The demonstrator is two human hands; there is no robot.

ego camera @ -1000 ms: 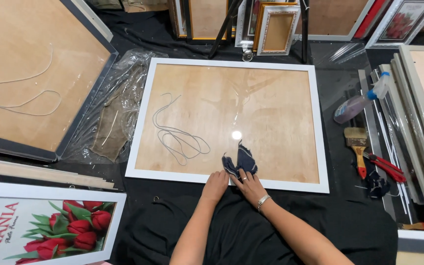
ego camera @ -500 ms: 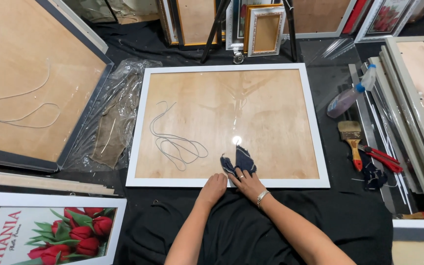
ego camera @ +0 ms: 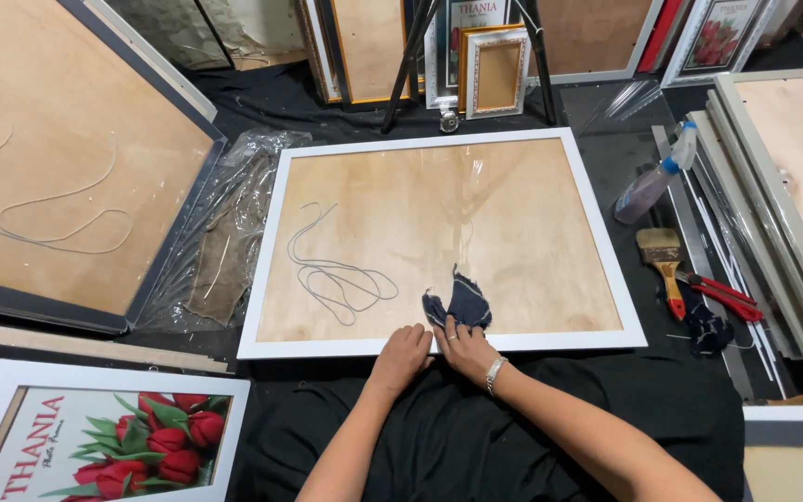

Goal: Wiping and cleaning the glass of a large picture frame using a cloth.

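Fingers of the right hand (ego camera: 462,346) press a dark blue cloth (ego camera: 459,305) onto the glass at lower centre of the white frame (ego camera: 597,223); the left hand (ego camera: 403,353) rests loosely curled, empty, on the bottom rail. Best to wipe in even strokes, skirting the grey cord (ego camera: 336,277)

A crumpled dark blue cloth (ego camera: 458,305) lies on the glass of the white picture frame (ego camera: 439,346), near the middle of its lower rail; the frame lies flat, backed with light brown board, a loose grey cord (ego camera: 332,274) left of the cloth
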